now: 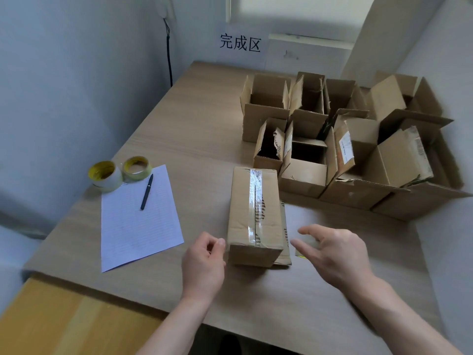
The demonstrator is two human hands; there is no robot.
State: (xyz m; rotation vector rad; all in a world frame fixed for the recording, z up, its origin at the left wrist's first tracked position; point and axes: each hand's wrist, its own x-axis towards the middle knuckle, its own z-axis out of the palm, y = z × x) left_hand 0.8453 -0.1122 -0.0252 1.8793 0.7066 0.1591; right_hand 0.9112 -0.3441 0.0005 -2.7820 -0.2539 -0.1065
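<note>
Head camera shows our left hand [203, 263] with its fingers loosely curled, holding nothing, its fingertips [220, 243] right at the near left corner of the taped cardboard box [252, 226]; we cannot tell whether they touch it. Our right hand [337, 252] hovers just right of that box, fingers spread and relaxed, gripping nothing. The box lies lengthwise on the worktop [199, 129] between our hands, with a strip of clear tape [256, 190] running along its top seam. A flattened piece of cardboard [284, 254] sticks out from under its right side. To the left lie a lined sheet of paper [138, 226] with a black pen [147, 192] on it, and two tape rolls [105, 175] at its far corner. Behind the box stands a cluster of open cartons [304, 172].
</note>
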